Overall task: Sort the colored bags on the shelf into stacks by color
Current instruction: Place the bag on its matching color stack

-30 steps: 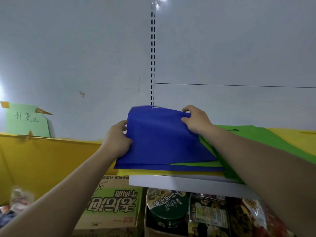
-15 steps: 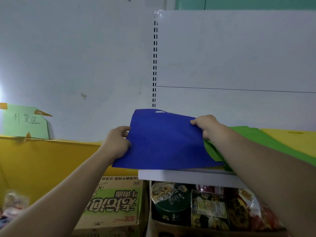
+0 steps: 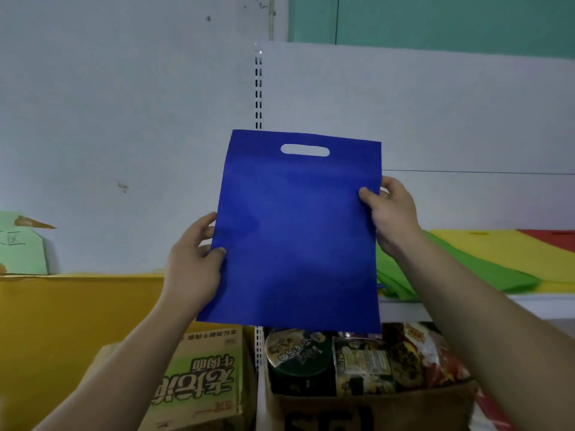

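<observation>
Left hand (image 3: 194,265) and right hand (image 3: 392,214) each pinch the unprinted blue bag (image 3: 295,231), held upright.

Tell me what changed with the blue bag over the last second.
Both hands, left hand and right hand, lifted the blue bag off the shelf pile and raised it upright, handle cutout on top. Both grips stayed on its side edges. The green bags stayed on the shelf.

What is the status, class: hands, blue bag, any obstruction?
Left hand and right hand grip blue bag by its side edges. Bag upright, clear of shelf. Green bags behind; nothing blocking.
</observation>
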